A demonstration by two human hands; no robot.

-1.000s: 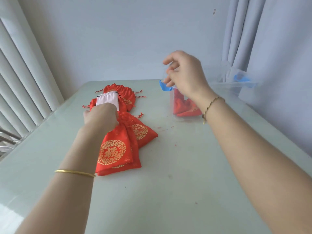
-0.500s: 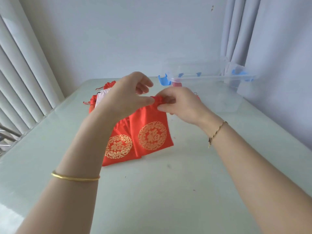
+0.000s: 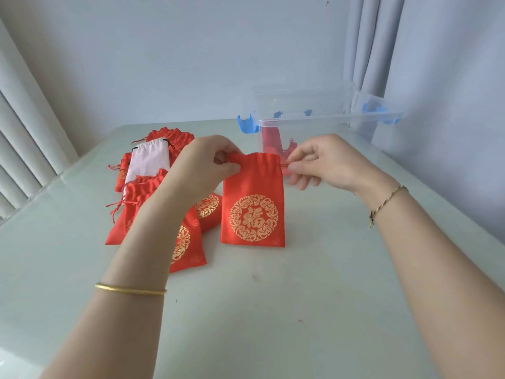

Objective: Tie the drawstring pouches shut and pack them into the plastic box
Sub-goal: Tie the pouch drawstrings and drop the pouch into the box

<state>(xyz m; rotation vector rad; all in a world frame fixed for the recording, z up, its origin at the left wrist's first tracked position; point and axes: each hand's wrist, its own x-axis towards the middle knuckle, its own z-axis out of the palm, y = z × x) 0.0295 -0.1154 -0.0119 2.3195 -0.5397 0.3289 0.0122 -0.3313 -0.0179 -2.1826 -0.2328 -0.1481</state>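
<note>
Now, past the waiting pile [image 3: 131, 214], our left grip [image 3: 202, 165] pinches the top corner of the red pouch [image 3: 252, 212], which hangs upright between our hands. Our right grip [image 3: 325, 162] pinches the drawstring [image 3: 284, 165] at its right; plastic box [image 3: 328, 121] just behind.

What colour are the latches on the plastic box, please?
The latches are blue, seen best in the head view.

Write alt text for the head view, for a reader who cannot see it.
A left hand and right hand pinch the gathered top of a red drawstring pouch with a gold emblem, from either side. More red pouches lie left; a clear plastic box stands behind.
</note>
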